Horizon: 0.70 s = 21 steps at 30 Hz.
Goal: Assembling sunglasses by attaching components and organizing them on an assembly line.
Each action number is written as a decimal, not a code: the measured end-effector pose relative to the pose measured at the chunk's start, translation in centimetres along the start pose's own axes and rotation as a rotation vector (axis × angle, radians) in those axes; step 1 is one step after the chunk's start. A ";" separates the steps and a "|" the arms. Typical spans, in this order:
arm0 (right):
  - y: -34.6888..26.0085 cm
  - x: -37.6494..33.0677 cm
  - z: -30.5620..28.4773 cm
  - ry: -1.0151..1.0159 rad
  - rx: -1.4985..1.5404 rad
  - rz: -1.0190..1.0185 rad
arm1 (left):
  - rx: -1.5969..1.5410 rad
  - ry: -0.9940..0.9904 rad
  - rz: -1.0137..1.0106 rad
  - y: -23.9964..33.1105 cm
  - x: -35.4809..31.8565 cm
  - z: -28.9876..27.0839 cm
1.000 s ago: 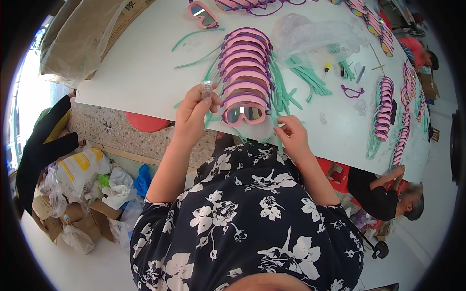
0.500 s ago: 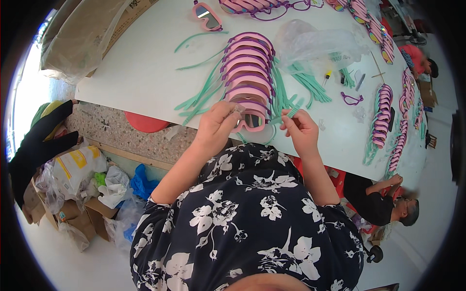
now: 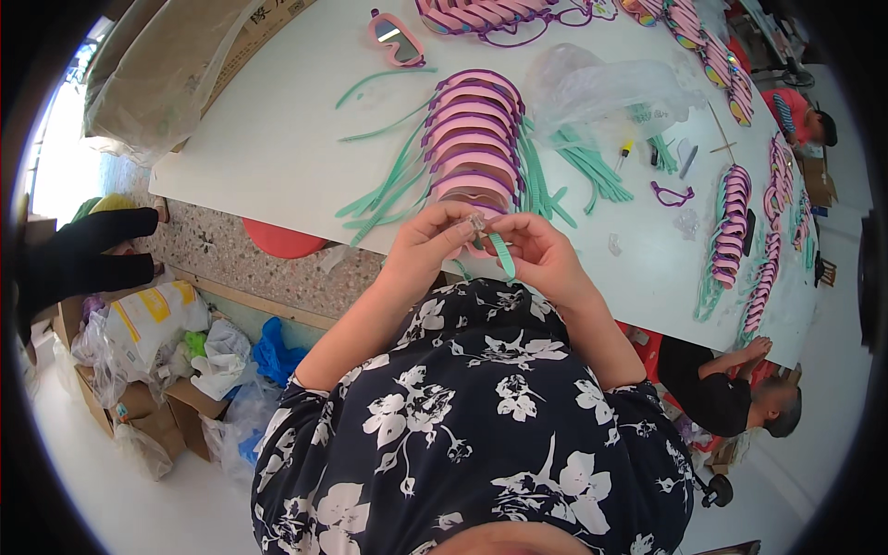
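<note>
My left hand (image 3: 427, 242) pinches a small clear plastic buckle (image 3: 477, 222) at the near edge of the table. Close against it, my right hand (image 3: 548, 259) grips a mint-green ribbed strap (image 3: 502, 253), whose free end hangs down over my fingers. Both hands meet over the nearest goggles, which they mostly hide. Beyond them runs a row of pink and purple goggles (image 3: 474, 137), nested one behind another. Green straps (image 3: 393, 192) trail from the row on both sides. Whether the strap passes through the buckle is hidden by my fingers.
More loose green straps (image 3: 592, 166) and a clear plastic bag (image 3: 606, 88) lie right of the row. A yellow-tipped screwdriver (image 3: 625, 153) and a purple frame (image 3: 672, 194) are farther right. Another goggle row (image 3: 731, 227) stands near a co-worker (image 3: 717, 388).
My right hand has moved left with the strap, up to the buckle in my left hand. The two hands now come together over the nearest goggles.
</note>
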State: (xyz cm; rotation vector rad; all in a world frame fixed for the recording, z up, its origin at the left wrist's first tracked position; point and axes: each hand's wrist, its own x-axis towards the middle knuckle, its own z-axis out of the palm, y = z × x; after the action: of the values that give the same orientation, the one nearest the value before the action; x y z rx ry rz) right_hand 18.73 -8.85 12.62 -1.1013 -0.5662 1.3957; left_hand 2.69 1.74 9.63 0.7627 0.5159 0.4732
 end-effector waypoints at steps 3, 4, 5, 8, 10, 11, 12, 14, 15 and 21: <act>1.7 -0.1 -2.0 0.023 -0.085 -0.019 | -0.108 -0.050 -0.001 0.4 0.0 0.5; 2.3 0.0 -2.5 0.038 -0.076 -0.012 | -0.114 -0.054 0.002 0.1 0.1 0.4; 2.9 0.2 -2.9 0.053 -0.068 -0.006 | -0.120 -0.058 0.004 -0.6 0.2 0.1; 3.5 0.4 -2.8 0.072 0.014 -0.007 | -0.161 -0.098 0.004 -1.0 0.4 0.0; 3.7 0.6 -2.5 0.091 0.094 0.014 | -0.175 -0.123 0.005 -1.2 0.6 0.1; 3.8 0.6 -2.5 0.107 0.138 0.040 | -0.172 -0.129 0.009 -1.4 0.7 0.2; 3.8 0.6 -2.5 0.123 0.182 0.065 | -0.168 -0.136 0.012 -1.5 0.7 0.2; 3.9 0.6 -2.6 0.143 0.210 0.093 | -0.163 -0.107 -0.012 -1.4 0.8 0.5; 3.9 0.6 -2.6 0.153 0.224 0.106 | -0.160 -0.093 -0.024 -1.4 0.8 0.6; 4.3 0.8 -3.2 0.155 0.294 0.141 | -0.099 -0.082 -0.054 -1.6 0.8 0.9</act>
State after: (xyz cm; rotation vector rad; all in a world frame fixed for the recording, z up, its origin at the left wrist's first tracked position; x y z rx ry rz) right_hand 19.48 -9.71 7.34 -1.0132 -0.1663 1.4464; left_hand 4.23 0.71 8.74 0.6690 0.4326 0.4128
